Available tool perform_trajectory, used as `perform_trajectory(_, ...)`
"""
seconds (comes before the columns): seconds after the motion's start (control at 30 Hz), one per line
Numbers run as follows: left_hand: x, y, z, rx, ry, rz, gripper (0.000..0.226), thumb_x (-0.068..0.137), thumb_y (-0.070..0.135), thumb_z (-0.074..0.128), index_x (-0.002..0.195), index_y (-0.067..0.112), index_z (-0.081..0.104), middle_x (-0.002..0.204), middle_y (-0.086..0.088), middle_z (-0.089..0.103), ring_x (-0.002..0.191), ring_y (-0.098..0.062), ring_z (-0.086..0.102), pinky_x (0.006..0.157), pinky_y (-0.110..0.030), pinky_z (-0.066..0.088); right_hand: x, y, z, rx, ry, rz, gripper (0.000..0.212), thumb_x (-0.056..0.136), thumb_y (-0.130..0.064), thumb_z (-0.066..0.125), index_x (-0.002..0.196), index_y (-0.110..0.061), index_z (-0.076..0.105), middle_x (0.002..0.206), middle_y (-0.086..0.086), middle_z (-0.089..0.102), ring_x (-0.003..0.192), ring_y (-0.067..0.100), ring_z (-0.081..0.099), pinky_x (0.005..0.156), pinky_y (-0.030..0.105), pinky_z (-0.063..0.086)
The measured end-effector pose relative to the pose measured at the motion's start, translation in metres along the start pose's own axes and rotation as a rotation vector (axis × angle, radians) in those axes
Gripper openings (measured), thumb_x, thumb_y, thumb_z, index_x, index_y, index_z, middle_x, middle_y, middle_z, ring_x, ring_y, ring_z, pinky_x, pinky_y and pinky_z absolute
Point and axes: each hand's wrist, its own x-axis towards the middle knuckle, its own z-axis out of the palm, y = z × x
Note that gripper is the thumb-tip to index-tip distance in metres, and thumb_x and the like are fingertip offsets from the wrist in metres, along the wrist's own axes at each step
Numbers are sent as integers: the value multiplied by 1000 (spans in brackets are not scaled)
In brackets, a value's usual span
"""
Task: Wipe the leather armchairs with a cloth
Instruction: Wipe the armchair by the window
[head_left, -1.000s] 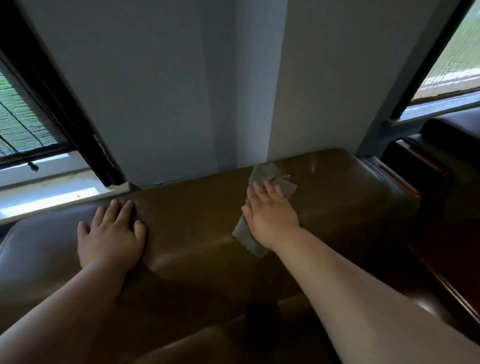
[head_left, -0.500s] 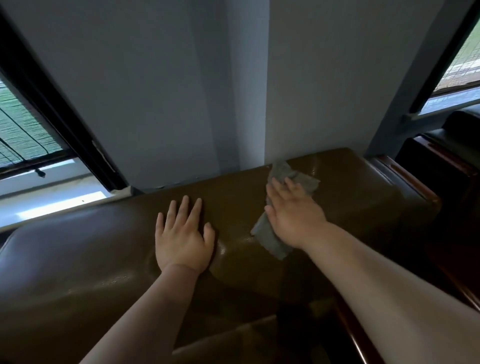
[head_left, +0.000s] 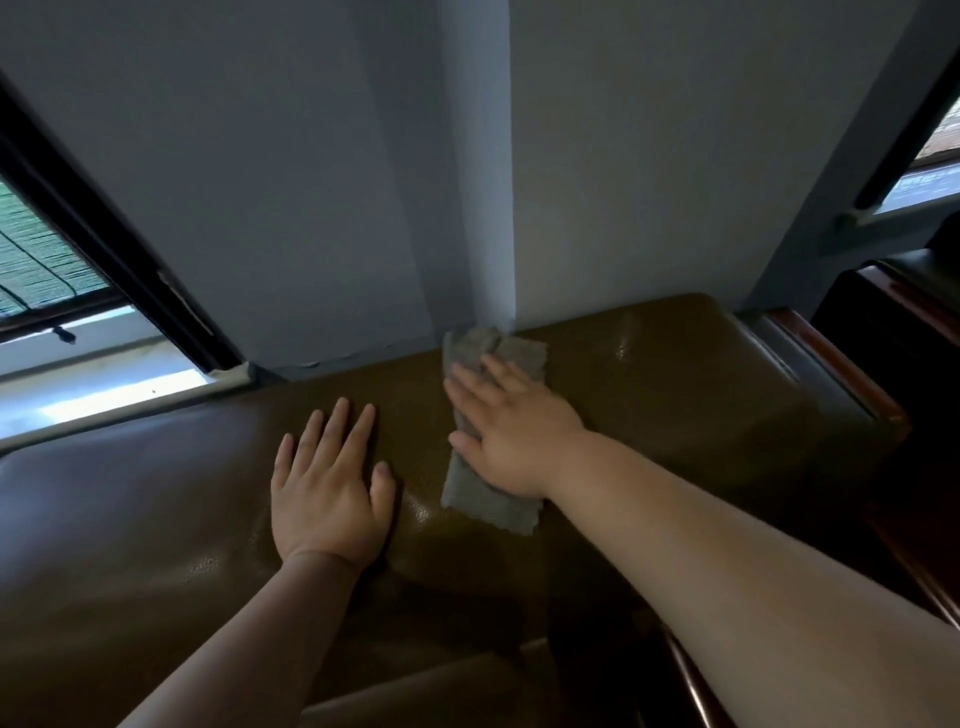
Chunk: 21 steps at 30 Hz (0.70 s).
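The top of a brown leather armchair backrest (head_left: 675, 395) runs across the view against a grey wall. A grey cloth (head_left: 467, 491) lies flat on it near the wall's corner. My right hand (head_left: 511, 431) presses down on the cloth with straight fingers, covering its middle. To the left of the cloth my left hand (head_left: 330, 491) rests flat on the bare leather with its fingers spread, holding nothing. A gap of leather separates the two hands.
The grey wall (head_left: 337, 182) rises just behind the backrest. A window with a dark frame (head_left: 104, 249) is at the left, another window (head_left: 924, 176) at the far right. A second dark armchair with wooden trim (head_left: 904, 322) stands at the right.
My left hand has slid right along the backrest from the left end to beside the cloth. My right hand and the cloth stay near the wall corner, shifted slightly.
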Motion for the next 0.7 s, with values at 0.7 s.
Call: perform_trajectory(0.7,-2,2,-3,-15,40,0,70,98,54,29,163,32,37,171,1,33,159,-24,25,130,-50,15,-62,174,-37,-96,42,553,84,100,-74,8,167,-25,4,175,-2,3,160,25,5,130,43,8)
